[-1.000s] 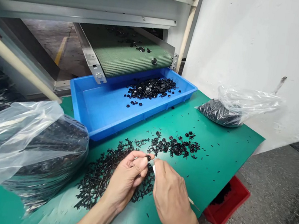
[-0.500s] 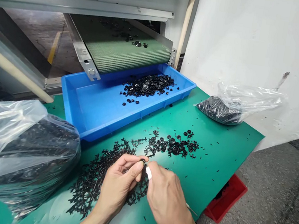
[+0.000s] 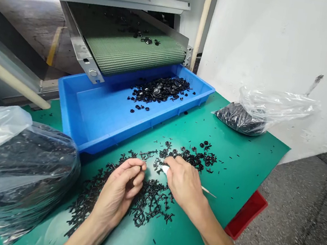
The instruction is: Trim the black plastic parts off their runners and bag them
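Observation:
My left hand [image 3: 121,186] is closed in a pinch above the left pile of black branched pieces [image 3: 91,193]; what it pinches, if anything, is too small to tell. My right hand [image 3: 184,179] is curled around a thin tool, whose slender tip [image 3: 210,193] sticks out to the right and whose white part [image 3: 165,169] shows by the thumb. Its fingertips are at the near edge of the pile of round black parts [image 3: 195,158]. More branched pieces [image 3: 154,203] lie between the two hands on the green table [image 3: 176,243].
A blue tray [image 3: 90,115] holding black parts sits under a green conveyor belt [image 3: 130,54]. One large plastic bag [image 3: 43,162] of black pieces is at left, a smaller bag [image 3: 240,119] at back right. Below the table's right edge is a red bin [image 3: 248,213].
My hands have come apart. The right hand has moved up to the pile of round parts, while the left has shifted slightly left. The view has shifted a little.

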`<move>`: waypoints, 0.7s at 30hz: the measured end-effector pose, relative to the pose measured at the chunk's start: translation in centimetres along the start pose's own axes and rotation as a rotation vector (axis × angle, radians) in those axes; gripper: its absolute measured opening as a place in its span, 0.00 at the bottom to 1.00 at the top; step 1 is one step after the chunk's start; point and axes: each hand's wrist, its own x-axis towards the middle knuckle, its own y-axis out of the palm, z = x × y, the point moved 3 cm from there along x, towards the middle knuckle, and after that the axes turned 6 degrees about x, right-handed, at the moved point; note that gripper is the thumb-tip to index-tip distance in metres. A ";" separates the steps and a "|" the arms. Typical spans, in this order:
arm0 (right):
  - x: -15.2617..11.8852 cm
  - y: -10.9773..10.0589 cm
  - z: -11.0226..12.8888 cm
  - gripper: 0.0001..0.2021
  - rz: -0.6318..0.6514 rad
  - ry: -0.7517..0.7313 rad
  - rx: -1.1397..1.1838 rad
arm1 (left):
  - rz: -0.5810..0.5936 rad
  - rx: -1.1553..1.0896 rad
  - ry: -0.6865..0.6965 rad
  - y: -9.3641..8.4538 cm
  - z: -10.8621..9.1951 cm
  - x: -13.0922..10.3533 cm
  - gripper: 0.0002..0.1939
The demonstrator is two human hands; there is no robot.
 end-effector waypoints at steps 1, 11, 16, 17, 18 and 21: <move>0.1 0.2 0.1 0.10 0.004 -0.004 -0.006 | 0.011 -0.012 -0.011 0.0 0.0 0.0 0.02; -0.2 0.3 0.5 0.11 0.042 -0.013 -0.046 | 0.060 0.127 0.009 0.4 0.1 -0.2 0.10; -0.8 -0.1 0.0 0.09 0.056 0.005 -0.038 | 0.108 0.148 0.016 0.4 0.2 -0.4 0.12; -1.1 -0.3 -0.1 0.09 0.064 0.000 -0.035 | 0.114 0.144 0.012 0.4 0.1 -0.4 0.11; -1.4 -0.5 -0.2 0.10 0.077 -0.010 -0.032 | 0.115 0.136 0.006 0.5 0.1 -0.4 0.10; -2.2 -1.1 -0.3 0.11 0.134 -0.054 -0.018 | 0.081 0.079 -0.026 0.5 0.0 -0.3 0.07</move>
